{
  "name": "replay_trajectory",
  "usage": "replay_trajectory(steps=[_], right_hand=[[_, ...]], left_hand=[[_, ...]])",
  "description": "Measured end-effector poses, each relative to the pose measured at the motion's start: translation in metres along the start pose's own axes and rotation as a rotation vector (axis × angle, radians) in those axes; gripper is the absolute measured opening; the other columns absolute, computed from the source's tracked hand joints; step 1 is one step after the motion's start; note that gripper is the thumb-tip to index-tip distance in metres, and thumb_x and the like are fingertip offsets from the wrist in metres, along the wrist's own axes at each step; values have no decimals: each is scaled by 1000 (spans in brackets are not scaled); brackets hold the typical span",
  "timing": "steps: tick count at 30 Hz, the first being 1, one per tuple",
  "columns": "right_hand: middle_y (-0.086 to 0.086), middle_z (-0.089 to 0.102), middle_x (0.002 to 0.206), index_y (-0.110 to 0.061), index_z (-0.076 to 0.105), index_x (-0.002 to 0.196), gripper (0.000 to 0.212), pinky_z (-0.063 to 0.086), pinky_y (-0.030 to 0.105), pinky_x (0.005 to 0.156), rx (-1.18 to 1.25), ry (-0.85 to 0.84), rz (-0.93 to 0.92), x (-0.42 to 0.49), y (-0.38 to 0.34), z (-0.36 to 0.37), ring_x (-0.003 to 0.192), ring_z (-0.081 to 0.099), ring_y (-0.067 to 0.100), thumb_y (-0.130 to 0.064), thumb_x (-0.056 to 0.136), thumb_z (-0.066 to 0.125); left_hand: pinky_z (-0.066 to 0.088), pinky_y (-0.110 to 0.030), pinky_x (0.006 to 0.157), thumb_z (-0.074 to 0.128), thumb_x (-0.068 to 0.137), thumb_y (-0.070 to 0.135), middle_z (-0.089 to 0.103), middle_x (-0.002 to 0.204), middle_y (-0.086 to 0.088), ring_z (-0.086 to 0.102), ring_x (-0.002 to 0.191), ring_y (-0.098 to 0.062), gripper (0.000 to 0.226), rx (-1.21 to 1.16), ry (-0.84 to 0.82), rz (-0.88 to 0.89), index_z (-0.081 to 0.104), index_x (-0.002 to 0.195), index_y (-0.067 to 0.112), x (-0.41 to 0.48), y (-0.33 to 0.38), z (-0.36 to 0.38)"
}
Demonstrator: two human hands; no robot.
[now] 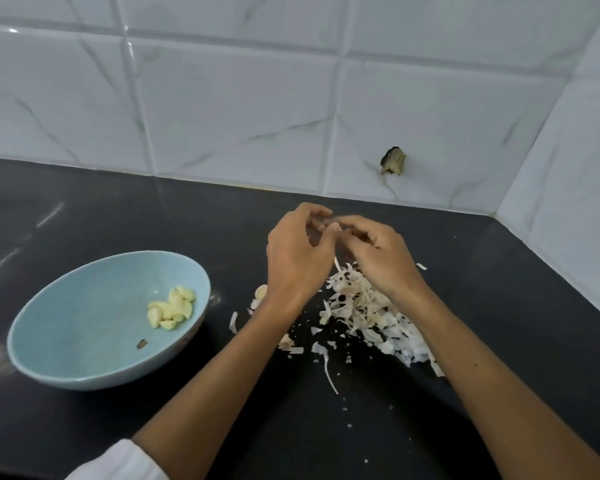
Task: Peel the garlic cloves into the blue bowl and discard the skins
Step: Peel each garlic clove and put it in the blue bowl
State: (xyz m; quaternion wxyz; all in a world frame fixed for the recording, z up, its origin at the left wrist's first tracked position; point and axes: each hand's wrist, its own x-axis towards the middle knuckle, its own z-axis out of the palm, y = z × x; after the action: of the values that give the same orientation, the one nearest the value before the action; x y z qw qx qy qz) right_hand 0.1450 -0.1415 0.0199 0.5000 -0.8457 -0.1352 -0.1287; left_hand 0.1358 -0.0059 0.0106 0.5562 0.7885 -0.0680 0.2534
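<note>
The blue bowl (84, 327) sits on the left of the black counter and holds several peeled garlic cloves (170, 308) and one small brown scrap. My left hand (297, 258) and my right hand (378, 252) meet fingertip to fingertip above the counter, curled round a small garlic clove (336, 226) that is almost hidden between them. Under and in front of my right hand lies a heap of white garlic skins (368, 313). An unpeeled clove (261, 292) lies beside my left wrist.
The black counter (499, 306) runs back to a white tiled wall (222, 98), which turns a corner at the right. A broken hole (392, 161) shows in one tile. Loose skin flakes (329, 368) are scattered toward the near edge.
</note>
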Motion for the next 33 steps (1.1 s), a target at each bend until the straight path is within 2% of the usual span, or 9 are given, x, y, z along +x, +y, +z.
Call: replay_trajectory(steps=[5, 10, 18, 21, 23, 26, 28, 30, 33], right_hand=[[-12, 75, 87, -25, 78, 101, 12, 50, 8, 72, -65, 70, -29, 4, 10, -5, 82, 68, -3, -22, 97, 67], [0, 78, 82, -15, 79, 101, 13, 57, 18, 70, 172, 107, 61, 1, 12, -11, 76, 74, 10, -23, 93, 73], [6, 77, 82, -9, 78, 98, 13, 55, 19, 65, 364, 33, 148, 0, 6, -12, 68, 66, 9, -20, 92, 72], [4, 77, 81, -12, 76, 96, 12, 56, 20, 64, 245, 70, 110, 1, 7, -15, 66, 69, 9, -22, 92, 73], [-2, 77, 77, -16, 78, 93, 13, 58, 22, 69, -44, 106, 32, 2, 12, -18, 67, 71, 7, -27, 94, 71], [-5, 77, 103, -20, 81, 97, 11, 51, 24, 87, -428, 122, -38, 2, 15, -19, 92, 70, 10, -25, 94, 71], [-5, 74, 114, -20, 78, 109, 18, 48, 19, 91, -428, 163, -77, 3, 13, -19, 100, 67, 7, -15, 93, 71], [-10, 74, 108, -22, 74, 118, 28, 49, 8, 83, -318, 172, -125, 2, 9, -19, 94, 66, -2, -14, 92, 72], [-14, 74, 98, -25, 75, 117, 30, 52, 8, 78, -234, 121, -194, 1, 7, -18, 89, 69, -5, -17, 88, 77]], left_hand=[[60, -34, 79, 64, 100, 28, 73, 76, 8, 70, 71, -4, 13, -20, -67, -13, 70, 110, 23, -2, -13, 7], [63, -42, 80, 71, 96, 27, 77, 85, 5, 74, 80, -10, 13, -147, -106, -30, 74, 107, 23, -1, -19, 6], [61, -33, 80, 76, 91, 17, 78, 89, 0, 74, 81, -16, 10, -323, -146, -113, 76, 101, 16, 7, -25, 4], [60, -26, 76, 71, 94, 13, 75, 86, -2, 70, 76, -13, 9, -442, -136, -184, 75, 103, 11, 9, -23, 3], [60, -25, 76, 70, 95, 12, 73, 84, -1, 69, 76, -11, 10, -478, -129, -210, 74, 104, 9, 10, -23, 3], [60, -24, 76, 70, 94, 12, 72, 84, -2, 69, 75, -10, 9, -474, -119, -229, 74, 102, 10, 10, -23, 2], [59, -23, 75, 71, 94, 13, 73, 83, -2, 68, 74, -10, 8, -459, -114, -246, 74, 101, 11, 10, -24, 2], [58, -22, 74, 72, 94, 14, 73, 83, -2, 69, 74, -9, 7, -436, -114, -254, 75, 100, 12, 10, -25, 2], [57, -21, 71, 75, 92, 17, 74, 80, 0, 69, 73, -9, 9, -415, -158, -250, 76, 99, 11, 9, -25, 3]])
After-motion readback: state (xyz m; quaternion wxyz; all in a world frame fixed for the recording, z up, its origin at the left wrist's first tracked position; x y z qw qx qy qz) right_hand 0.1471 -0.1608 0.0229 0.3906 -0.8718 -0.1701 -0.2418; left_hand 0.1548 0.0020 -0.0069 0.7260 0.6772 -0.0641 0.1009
